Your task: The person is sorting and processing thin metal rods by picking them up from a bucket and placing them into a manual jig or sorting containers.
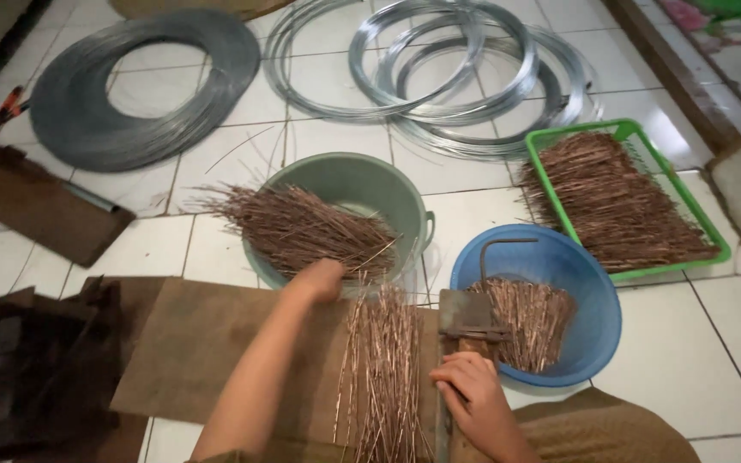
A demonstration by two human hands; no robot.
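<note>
**A:** Where is the risk, as you judge it?

**B:** The left hand (319, 279) is at the near rim of the green bucket (349, 184), on the tangle of copper-coloured rods (298, 227) that overhangs it toward nine o'clock. Those rods lie loose and crossed. If a handful is pulled, I'd expect neighbours to snag and spill onto the white tiled floor (713, 343), or the sharp ends to prick the palm.

**B:** The bundle of straight rods (381, 369) on the brown board (207, 343) could also fan out or roll, since nothing pins it.

**A:** How are the hands set?

**B:** They are apart. The left is curled down into the pile; its fingers are hidden among the rods, so I can't tell whether they have closed on any. The right hand (472, 390), at five o'clock from the left, rests half-curled with fingers bent on the near end of a rusty metal tool (466, 319) fixed to the board. It presses more than it grips.

**A:** A hazard there too?

**B:** The fingers sit close to that metal edge, and a slip could pinch them.

**A:** And around them?

**B:** A blue basin (576, 283) of short rod pieces at three o'clock of the tool, a green tray (636, 137) of more rods beyond it, and coils of grey wire (143, 86) at twelve o'clock.
</note>
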